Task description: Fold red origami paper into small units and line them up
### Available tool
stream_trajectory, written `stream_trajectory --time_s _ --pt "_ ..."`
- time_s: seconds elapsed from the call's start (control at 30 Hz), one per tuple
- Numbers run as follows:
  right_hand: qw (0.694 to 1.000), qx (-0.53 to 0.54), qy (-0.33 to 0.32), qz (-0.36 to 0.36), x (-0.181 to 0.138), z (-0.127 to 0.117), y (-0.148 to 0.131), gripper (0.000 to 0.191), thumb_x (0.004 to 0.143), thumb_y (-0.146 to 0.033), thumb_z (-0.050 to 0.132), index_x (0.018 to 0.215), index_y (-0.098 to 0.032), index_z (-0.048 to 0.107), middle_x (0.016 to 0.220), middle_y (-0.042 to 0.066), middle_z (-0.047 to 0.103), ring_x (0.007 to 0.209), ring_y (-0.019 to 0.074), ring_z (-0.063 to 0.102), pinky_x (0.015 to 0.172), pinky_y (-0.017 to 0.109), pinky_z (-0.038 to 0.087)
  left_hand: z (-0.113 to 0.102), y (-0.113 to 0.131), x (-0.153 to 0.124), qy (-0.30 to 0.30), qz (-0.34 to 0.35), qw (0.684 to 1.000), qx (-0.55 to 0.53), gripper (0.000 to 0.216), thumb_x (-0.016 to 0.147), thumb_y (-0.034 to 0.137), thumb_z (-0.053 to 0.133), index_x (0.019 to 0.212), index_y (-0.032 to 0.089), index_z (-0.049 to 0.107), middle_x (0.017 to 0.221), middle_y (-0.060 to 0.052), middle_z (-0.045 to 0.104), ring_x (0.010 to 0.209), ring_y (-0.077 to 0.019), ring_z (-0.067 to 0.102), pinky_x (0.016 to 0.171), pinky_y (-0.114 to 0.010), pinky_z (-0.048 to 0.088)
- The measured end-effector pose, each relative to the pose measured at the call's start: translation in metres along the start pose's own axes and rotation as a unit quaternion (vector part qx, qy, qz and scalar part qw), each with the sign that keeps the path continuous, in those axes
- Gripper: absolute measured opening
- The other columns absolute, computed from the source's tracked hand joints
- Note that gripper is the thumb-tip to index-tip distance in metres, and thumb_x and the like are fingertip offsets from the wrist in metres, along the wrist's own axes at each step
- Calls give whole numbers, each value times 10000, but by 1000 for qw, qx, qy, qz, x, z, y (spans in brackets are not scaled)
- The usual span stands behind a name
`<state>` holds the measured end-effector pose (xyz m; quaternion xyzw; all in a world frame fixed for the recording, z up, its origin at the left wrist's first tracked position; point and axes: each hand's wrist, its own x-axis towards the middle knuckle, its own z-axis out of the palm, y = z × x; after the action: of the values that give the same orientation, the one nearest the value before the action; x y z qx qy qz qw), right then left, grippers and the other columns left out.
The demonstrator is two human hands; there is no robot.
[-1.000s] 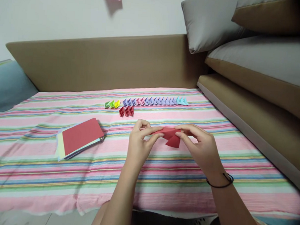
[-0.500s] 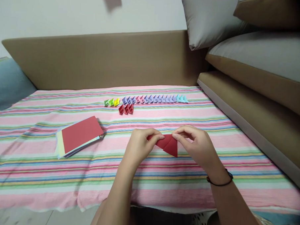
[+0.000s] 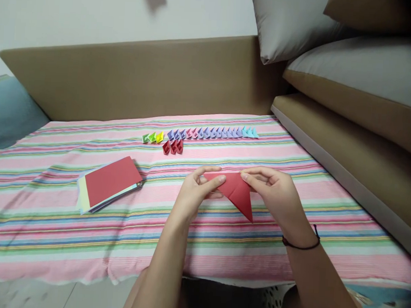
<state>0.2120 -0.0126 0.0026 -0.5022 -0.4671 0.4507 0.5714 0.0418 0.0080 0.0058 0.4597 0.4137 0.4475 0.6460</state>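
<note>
Between my two hands is a folded sheet of red paper (image 3: 237, 190), a slanting crease across it and one point hanging down to the right. My left hand (image 3: 201, 188) pinches its left end, thumb on the near face. At the upper right corner, my right hand (image 3: 272, 188) grips it between thumb and forefinger; the other fingers curl behind. Beyond my hands stand small red folded paper boats (image 3: 173, 147). Behind these runs a long row of purple, pink and light blue paper boats (image 3: 213, 133), with green and yellow boats (image 3: 153, 137) at its left.
A stack of coloured paper with a red sheet (image 3: 113, 181) on top lies at the left on the striped cloth (image 3: 147, 242). A brown backrest (image 3: 144, 78) closes off the far side. Grey and brown cushions (image 3: 359, 72) are piled at the right, a blue pillow (image 3: 14, 114) at far left.
The red paper has been raised slightly and turned, showing more of its face, its lower point now further right and lower. My left fingers have spread out behind it.
</note>
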Motion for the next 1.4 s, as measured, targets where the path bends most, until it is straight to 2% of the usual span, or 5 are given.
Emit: stream_trajectory --time_s 0.17,0.37,0.63,0.9,1.4 --pt "998 49 40 -10 0 8 6 185 714 -334 726 812 -181 695 793 39 724 751 169 684 676 269 565 15 -9 2 23 27 998 -61 367 601 235 801 924 127 663 849 -68 732 769 -165 678 727 -252 528" --pt "997 45 -51 25 1 7 9 228 653 -280 775 810 -179 646 772 31 722 744 168 683 666 257 544 11 -9 4 49 82 995 39 237 599 205 784 787 127 663 813 -57 733 737 -169 671 681 -246 524" --pt "997 55 -58 20 3 9 11 264 633 -307 781 809 -176 633 787 38 715 751 178 677 701 293 543 11 -8 2 21 84 994 66 231 607 198 762 813 131 678 833 -52 735 752 -186 676 691 -271 529" --pt "994 77 -44 57 0 10 5 281 605 -318 795 782 -167 636 761 39 717 720 177 676 721 321 548 12 -8 1 20 80 996 40 276 585 224 782 836 144 699 853 -52 736 790 -208 678 729 -302 528" --pt "997 68 2 47 0 7 3 272 601 -294 803 797 -167 663 800 52 732 750 195 688 723 323 551 -11 -1 3 47 83 994 46 190 554 169 792 699 140 672 678 -8 667 659 -112 613 676 -223 495"
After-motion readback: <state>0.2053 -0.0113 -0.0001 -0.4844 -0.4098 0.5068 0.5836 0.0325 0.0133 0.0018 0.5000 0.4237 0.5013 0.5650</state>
